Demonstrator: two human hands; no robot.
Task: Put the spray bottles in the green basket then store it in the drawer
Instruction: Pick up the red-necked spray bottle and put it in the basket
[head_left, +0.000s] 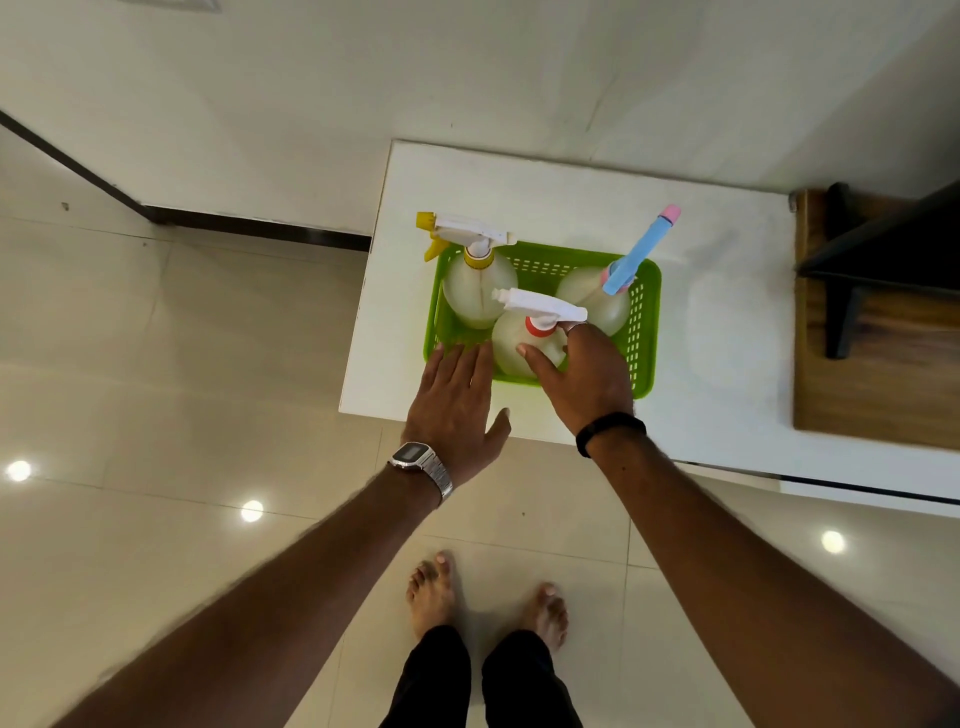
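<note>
Held three pale spray bottles (480, 291) upright: green basket (644, 332), slotted. Left hand (454, 410) open, fingers spread at near rim; right hand (582, 374) loosely cupped on nearest bottle (524, 348).

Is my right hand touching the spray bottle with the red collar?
Touching. The head view shows the right hand wrapped around the red-collared spray bottle, thumb on its body, a finger by its neck.

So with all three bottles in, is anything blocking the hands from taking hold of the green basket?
Nothing visible does. The left hand is open at the near left rim of the green basket; the right hand rests on the red-collared bottle inside. The drawer is not in view.
</note>
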